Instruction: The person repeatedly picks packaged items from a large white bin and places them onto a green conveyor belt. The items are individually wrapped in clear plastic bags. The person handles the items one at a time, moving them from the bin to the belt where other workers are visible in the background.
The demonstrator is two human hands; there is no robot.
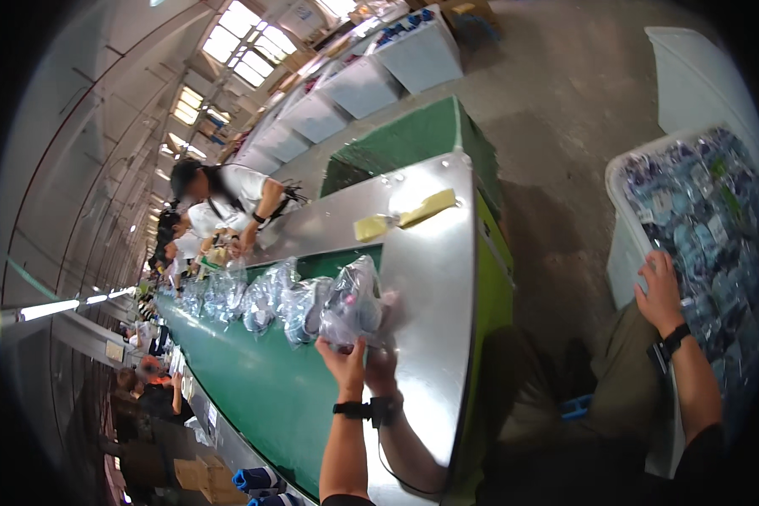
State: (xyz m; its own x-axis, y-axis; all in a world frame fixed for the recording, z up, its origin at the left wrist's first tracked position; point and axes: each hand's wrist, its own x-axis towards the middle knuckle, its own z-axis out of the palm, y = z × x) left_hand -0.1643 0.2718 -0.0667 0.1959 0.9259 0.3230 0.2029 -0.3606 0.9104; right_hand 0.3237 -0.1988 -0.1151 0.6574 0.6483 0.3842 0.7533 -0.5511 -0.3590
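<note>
My left hand [343,367] reaches over the end of a green conveyor belt [253,371]. Its fingers and thumb are closed on the lower edge of a clear plastic bag [352,304] with greyish and pinkish contents, whose kind I cannot make out. Behind that bag, more bagged items [266,295] lie in a row along the belt. Off to the right, my right hand [659,291] rests at the near rim of a white bin [617,181], fingers apart and slightly bent, holding nothing visible. Bagged bluish and purple items [708,219] fill this bin.
A bare metal end plate [430,287] with yellow tape [428,207] borders the belt. Beyond it stands a green bin [396,143]. White bins [417,63] line the far side. Co-workers [236,198] stand along the belt; cardboard boxes [207,479] are at lower left.
</note>
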